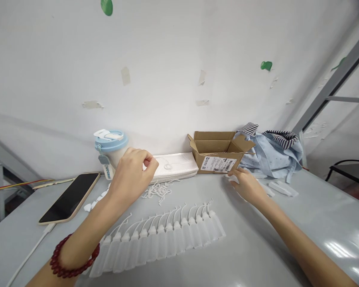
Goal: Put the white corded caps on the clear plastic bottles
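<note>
We are looking at an open box (214, 137) that is standing against the wall (167, 59), flaps up; its front side is hiding the floor of it, so we are not making out whether anything is lying inside. A label (218, 164) is covering much of that front, its print too small for us. Beside the left hand (133, 171) a lidded cup (115, 155) is standing; its lid (110, 144) is concealing the contents, and the hand is overlapping its lower side. The tubes (161, 243) are lying side by side on the table (257, 255) in front of us, a thin string curving from each top; they are cloudy, and we are not telling what they are holding. Our left forearm is covering part of the row's left end. Our left hand is hanging above the table, fingers curling and thumb pressing to forefinger; we cannot tell whether anything thin is between them. Our right hand (247, 185) is reaching down before the box, fingers bending over a clear piece (231, 179) they are mostly hiding; we cannot tell whether they are pinching it. Loose tubes (283, 188) are lying just beyond, near some cloth (266, 153). Loose strings (160, 191) are tangling before a white stack (176, 167).
</note>
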The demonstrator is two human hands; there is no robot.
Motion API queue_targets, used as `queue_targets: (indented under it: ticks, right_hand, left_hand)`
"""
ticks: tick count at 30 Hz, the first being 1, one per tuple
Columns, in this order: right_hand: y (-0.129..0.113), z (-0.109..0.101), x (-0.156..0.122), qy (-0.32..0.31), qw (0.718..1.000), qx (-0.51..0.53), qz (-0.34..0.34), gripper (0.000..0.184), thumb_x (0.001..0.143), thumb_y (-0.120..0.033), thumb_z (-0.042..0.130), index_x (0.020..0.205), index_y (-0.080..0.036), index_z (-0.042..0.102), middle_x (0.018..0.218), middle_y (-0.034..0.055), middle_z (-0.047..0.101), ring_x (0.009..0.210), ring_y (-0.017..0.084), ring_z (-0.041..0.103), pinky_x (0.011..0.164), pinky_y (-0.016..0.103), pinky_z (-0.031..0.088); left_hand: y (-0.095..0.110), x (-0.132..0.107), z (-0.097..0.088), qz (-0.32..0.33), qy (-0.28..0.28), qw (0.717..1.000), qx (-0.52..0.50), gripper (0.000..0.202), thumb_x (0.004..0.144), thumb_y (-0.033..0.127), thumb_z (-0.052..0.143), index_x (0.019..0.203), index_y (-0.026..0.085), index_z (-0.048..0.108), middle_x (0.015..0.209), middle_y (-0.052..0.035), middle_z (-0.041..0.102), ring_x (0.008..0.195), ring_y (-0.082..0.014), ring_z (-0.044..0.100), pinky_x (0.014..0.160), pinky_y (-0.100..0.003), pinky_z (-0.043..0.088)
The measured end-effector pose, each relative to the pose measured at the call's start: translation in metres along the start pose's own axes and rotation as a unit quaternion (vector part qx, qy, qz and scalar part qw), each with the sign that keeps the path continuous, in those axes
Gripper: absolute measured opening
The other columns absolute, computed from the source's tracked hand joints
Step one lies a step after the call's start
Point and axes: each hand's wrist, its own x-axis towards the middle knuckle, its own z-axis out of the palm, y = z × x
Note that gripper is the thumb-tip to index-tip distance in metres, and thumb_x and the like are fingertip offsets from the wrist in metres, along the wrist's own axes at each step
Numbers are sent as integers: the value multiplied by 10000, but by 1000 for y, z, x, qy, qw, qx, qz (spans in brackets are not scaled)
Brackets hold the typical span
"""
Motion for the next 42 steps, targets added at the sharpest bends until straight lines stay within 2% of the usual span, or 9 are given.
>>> queue_targets:
  ticks: [10, 16, 21, 29, 33, 37, 39, 42]
  right_hand:
    - [0, -2, 0, 9, 1000, 6, 6, 241, 820, -91, 531, 1017, -138, 662, 1104, 146, 660, 1022, 297, 620, 791, 340, 464]
    - [-1, -5, -2, 16, 1000, 17, 20, 195, 874, -195, 509, 993, -167, 660, 1043, 116, 695, 927, 268, 663, 699, 307, 464]
    - [-2, -9, -4, 21, 999, 12, 33, 213, 881, -228, 498, 1017, -164, 649, 1059, 121, 698, 925, 287, 661, 642, 311, 446]
    - [1, -5, -4, 8, 999, 7, 37, 167, 816, -177, 550, 949, -187, 651, 1018, 101, 711, 862, 270, 672, 617, 299, 439]
    - [2, -4, -3, -4, 999, 15, 31, 184, 804, -153, 556, 959, -180, 651, 1026, 101, 715, 834, 256, 674, 649, 305, 452]
    - [0, -6, -3, -16, 999, 18, 25, 193, 807, -130, 542, 959, -156, 657, 1042, 119, 707, 822, 248, 672, 680, 311, 454]
    - [-1, -7, -3, -22, 999, 18, 25, 199, 815, -131, 529, 962, -149, 661, 1035, 126, 704, 808, 244, 671, 674, 309, 451]
    - [-4, -8, -4, -27, 999, 17, 26, 218, 824, -134, 511, 977, -150, 665, 1018, 133, 702, 793, 248, 667, 651, 309, 443]
  left_hand:
    - [4, -2, 1, -27, -18, 999, 10, 215, 763, 237, 454, 558, 211, 512, 637, -11, 597, 673, -196, 553, 616, -295, 411]
    - [4, -1, 1, -30, -40, 999, 14, 220, 755, 245, 441, 552, 213, 521, 636, -10, 594, 656, -190, 550, 603, -288, 417]
    - [7, -1, 2, -17, -89, 995, 28, 247, 771, 240, 416, 535, 218, 488, 635, -22, 609, 682, -207, 558, 586, -296, 405]
    - [-7, -5, 10, 14, -218, 974, 66, 255, 750, 183, 418, 502, 197, 476, 521, -11, 548, 500, -163, 536, 470, -270, 299]
    - [-10, -9, 17, 27, -250, 964, 83, 246, 786, 186, 416, 591, 189, 566, 626, -47, 605, 582, -197, 581, 500, -275, 325]
    - [-12, -13, 29, 38, -282, 954, 90, 236, 797, 161, 450, 844, 192, 679, 774, -75, 667, 779, -243, 629, 590, -287, 408]
    - [-14, -15, 37, 42, -292, 951, 96, 265, 817, 149, 469, 963, 196, 684, 859, -89, 678, 890, -261, 625, 662, -309, 446]
    - [-14, -17, 47, 44, -302, 946, 109, 230, 873, 149, 492, 1014, 183, 670, 929, -89, 668, 951, -254, 616, 736, -342, 481]
